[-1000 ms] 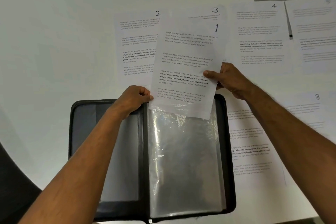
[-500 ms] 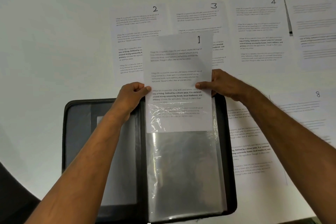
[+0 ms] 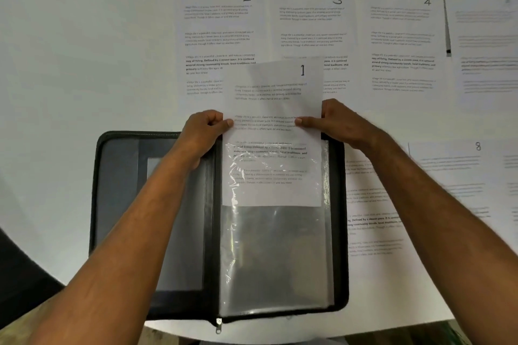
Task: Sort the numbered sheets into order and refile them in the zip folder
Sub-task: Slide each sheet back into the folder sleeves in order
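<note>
Both hands pinch sheet 1 [image 3: 276, 98], left hand [image 3: 206, 131] and right hand [image 3: 333, 123] at its side edges; its lower part sits inside the folder's [image 3: 120, 204] sleeve [image 3: 276, 255].

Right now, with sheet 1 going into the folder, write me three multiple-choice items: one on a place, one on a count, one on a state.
1. Where does sheet 3 lie?
A. between sheets 2 and 4
B. inside the folder
C. under the left hand

2. How many hands hold sheet 1?
A. none
B. one
C. two

3. How far is sheet 1 into the clear sleeve?
A. fully in
B. partly in, top sticking out
C. not started

Key:
1 A: it sits in the top row between sheet 2 and sheet 4.
2 C: the left hand and right hand pinch its side edges.
3 B: its lower part shows behind the plastic of the open zip folder, while the numbered top is above it.
</note>
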A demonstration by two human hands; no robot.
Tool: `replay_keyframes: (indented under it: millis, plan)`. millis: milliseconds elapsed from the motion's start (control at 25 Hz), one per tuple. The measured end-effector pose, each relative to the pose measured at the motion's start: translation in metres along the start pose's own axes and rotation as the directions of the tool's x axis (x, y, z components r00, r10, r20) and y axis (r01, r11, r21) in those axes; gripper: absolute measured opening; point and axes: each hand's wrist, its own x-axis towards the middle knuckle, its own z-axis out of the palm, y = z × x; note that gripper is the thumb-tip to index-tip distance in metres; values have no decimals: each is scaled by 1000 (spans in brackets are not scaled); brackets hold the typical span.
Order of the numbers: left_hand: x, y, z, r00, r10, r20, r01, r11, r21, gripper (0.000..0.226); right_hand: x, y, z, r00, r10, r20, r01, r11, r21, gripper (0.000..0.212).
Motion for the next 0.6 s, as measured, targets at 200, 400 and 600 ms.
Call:
replay_keyframes:
  millis: [200,400,600]
  plan:
    - [5,-7,7,996,23,-81,-22,1000,12,34,0,0,-1,997,29,78,-23,997,-74,43]
    - [2,-2,2,1000,-20,-5,20,994,103,40,-2,-9,3,996,-3,-88,11,997,81,41]
    - [0,3,-1,1000,-27,-8,27,1000,-2,29,-3,-13,-3,998,54,33,-51,995,-86,50]
